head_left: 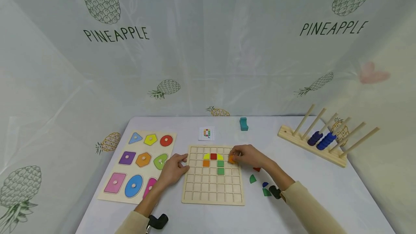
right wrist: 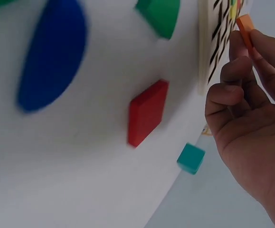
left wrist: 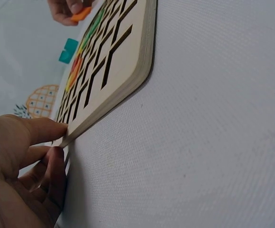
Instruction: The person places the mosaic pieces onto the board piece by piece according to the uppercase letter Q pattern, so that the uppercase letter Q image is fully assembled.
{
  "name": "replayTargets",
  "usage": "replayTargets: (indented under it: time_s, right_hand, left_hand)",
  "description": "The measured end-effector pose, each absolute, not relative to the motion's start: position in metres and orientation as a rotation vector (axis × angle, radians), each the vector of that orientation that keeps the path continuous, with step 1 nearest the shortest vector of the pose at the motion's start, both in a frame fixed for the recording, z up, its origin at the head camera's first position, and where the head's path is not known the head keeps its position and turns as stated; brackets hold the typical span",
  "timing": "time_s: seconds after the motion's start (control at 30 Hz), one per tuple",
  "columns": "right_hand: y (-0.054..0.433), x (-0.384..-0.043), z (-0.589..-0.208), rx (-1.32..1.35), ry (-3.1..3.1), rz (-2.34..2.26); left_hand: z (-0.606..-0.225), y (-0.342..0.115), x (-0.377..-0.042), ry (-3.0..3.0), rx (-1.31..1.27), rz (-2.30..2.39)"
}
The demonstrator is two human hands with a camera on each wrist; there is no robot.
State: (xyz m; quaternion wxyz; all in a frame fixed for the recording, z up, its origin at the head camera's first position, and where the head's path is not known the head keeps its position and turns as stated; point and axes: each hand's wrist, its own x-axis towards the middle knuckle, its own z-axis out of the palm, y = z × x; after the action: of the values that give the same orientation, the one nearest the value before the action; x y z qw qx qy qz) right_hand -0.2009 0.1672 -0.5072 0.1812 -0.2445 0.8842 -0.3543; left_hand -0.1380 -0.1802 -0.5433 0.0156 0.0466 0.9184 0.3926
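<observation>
My right hand (head_left: 248, 155) pinches an orange block (right wrist: 244, 29) between thumb and fingers, above the right edge of a wooden grid board (head_left: 213, 192). At the board's left edge, my left hand (head_left: 173, 170) rests its thumb and fingertips against the wood. Seated in the upper grid cells are a red square (head_left: 213, 156), an orange square (head_left: 206, 163), two yellow pieces (head_left: 206, 156) and two green squares (head_left: 220, 171). Right of the board lie a red piece (right wrist: 146, 114), a blue half-round piece (right wrist: 54, 54) and green pieces (head_left: 252, 179).
A small pattern card (head_left: 201, 137) lies behind the board, with a teal block (head_left: 243, 124) to its right. To the left is a knobbed shape puzzle (head_left: 108, 198). A wooden peg rack (head_left: 334, 157) with blue and purple rings stands at the right.
</observation>
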Motion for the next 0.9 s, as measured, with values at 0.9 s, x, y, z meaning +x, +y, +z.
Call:
replayTargets:
  time_s: [0.9]
  right_hand:
    - [0.093,-0.192,-0.506,-0.864,2.352,-1.061]
  left_hand:
    - [-0.543,-0.179,-0.137,2.863,0.132,1.231]
